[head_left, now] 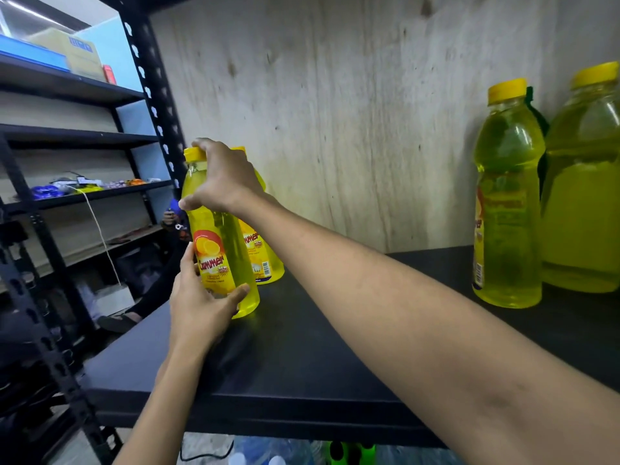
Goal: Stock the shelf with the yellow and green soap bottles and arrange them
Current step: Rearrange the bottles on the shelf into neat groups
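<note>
Seen from the head camera, a yellow soap bottle (219,239) stands near the left front corner of the black shelf (318,357), leaning a little to the left, its base down at the shelf surface. Both hands are clamped on it. The right hand (223,179) reaches across from the right and curls round the neck and shoulder just under the yellow cap (194,154). The left hand (201,305) wraps the lower body, thumb on the label's left edge and fingers round the right side. Just behind it, touching or nearly so, a second yellow bottle (263,255) stands upright against the plywood back wall (335,112). Well apart at the shelf's right end, two more yellow bottles (508,213) (583,203) stand side by side, with something dark green (538,120) partly hidden behind them. A neighbouring black rack (70,137) with oddments fills the left.
</note>
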The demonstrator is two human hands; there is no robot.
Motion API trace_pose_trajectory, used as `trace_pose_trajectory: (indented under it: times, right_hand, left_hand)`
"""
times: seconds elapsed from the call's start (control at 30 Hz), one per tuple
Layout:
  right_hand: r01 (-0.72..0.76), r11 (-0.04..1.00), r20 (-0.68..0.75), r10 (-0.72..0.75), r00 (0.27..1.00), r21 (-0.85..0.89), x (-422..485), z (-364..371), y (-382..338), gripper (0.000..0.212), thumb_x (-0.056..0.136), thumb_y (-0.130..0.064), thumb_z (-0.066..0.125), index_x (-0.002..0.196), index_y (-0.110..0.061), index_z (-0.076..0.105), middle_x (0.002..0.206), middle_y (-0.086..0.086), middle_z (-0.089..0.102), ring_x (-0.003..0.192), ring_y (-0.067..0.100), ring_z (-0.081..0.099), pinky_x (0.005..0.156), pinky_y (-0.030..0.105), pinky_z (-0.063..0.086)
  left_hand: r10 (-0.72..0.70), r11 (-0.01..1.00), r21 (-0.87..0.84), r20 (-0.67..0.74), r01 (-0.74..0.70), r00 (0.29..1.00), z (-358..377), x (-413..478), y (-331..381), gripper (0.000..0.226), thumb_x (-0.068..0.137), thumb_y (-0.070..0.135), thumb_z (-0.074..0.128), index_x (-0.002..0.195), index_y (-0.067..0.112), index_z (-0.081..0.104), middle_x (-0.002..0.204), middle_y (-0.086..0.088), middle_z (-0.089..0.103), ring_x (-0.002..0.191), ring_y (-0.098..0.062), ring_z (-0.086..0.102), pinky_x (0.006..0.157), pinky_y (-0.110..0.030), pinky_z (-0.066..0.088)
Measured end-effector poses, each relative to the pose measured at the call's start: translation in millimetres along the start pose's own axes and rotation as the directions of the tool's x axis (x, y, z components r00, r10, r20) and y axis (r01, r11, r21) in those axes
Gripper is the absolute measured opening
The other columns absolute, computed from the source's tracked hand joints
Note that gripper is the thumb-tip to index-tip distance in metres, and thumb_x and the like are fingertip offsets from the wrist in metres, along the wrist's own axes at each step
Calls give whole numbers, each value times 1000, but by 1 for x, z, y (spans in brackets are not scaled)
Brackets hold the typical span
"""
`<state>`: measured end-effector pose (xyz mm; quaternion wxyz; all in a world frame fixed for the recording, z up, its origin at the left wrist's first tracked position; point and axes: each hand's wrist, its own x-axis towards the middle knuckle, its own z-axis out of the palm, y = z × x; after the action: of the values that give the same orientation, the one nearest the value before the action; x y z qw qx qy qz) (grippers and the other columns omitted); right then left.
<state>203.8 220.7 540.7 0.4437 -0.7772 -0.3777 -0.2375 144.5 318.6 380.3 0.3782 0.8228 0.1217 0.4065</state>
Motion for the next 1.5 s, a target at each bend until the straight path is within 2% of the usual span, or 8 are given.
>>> trace_pose_trajectory:
  times: [0.3,0.63,0.77,0.9,1.0,1.13,1.37,1.5]
  right_hand:
    - [-10,1000,8,10,1000,6,-3,0,1,112,55,-36,95,150,-23,39,137,1,60,124,23,58,94,31,50]
    - [-72,997,123,73,990,-9,-35,-38,7,118,62,-31,93,157,-23,23,149,7,48,137,25,45,108,33,41]
    - [-94,993,-2,94,996,-70,-73,-97,25,93,64,-24,92,145,-22,47,133,7,62,123,22,58,99,33,49]
    - [-161,981,-143,145,979,-106,-115,-160,40,72,66,-27,89,132,-29,58,121,4,67,108,19,65,91,28,52]
    - [-171,944,-336,69,939,-283,-142,-199,51,64,70,-26,85,129,-28,60,119,2,66,110,19,61,85,25,48]
    - [-356,804,-565,30,824,-477,-160,-239,71,68,72,-30,80,134,-31,50,124,5,52,112,29,49,90,35,42]
    - [-474,731,-519,192,833,-491,-164,-256,98,118,64,-46,88,154,-35,12,140,17,37,125,41,42,90,47,48]
    - [-471,765,-488,237,840,-439,-157,-259,105,125,65,-45,89,156,-36,4,144,19,35,130,44,42,92,50,49]
  left_hand:
    - [21,995,93,-11,-20,1000,3,-4,0,116,74,30,86,158,33,6,136,-12,42,118,-36,55,94,-57,52]
    - [16,990,140,-87,-3,996,7,-14,14,120,70,26,89,159,23,8,150,-18,30,138,-36,36,111,-49,33]
    - [262,936,291,-205,-196,943,10,-27,39,121,65,25,91,157,18,14,155,-20,19,143,-39,22,117,-49,24]
    - [520,843,281,-207,-459,828,35,-48,77,95,71,18,84,151,19,32,147,-15,33,138,-33,32,113,-37,30]
    - [558,830,8,-14,-558,830,74,-67,115,72,76,15,80,141,25,50,128,1,49,121,-16,53,104,-34,47]
    - [421,895,-340,428,-290,799,134,-88,171,78,75,25,86,141,31,46,127,5,59,111,-5,60,93,-32,56]
    - [254,928,-368,750,66,611,200,-87,205,120,64,29,93,157,21,19,143,-2,51,125,-13,55,85,-20,50]
    - [256,937,-343,798,61,546,213,-87,205,112,57,39,95,149,28,32,126,11,59,113,-5,60,94,-26,53]
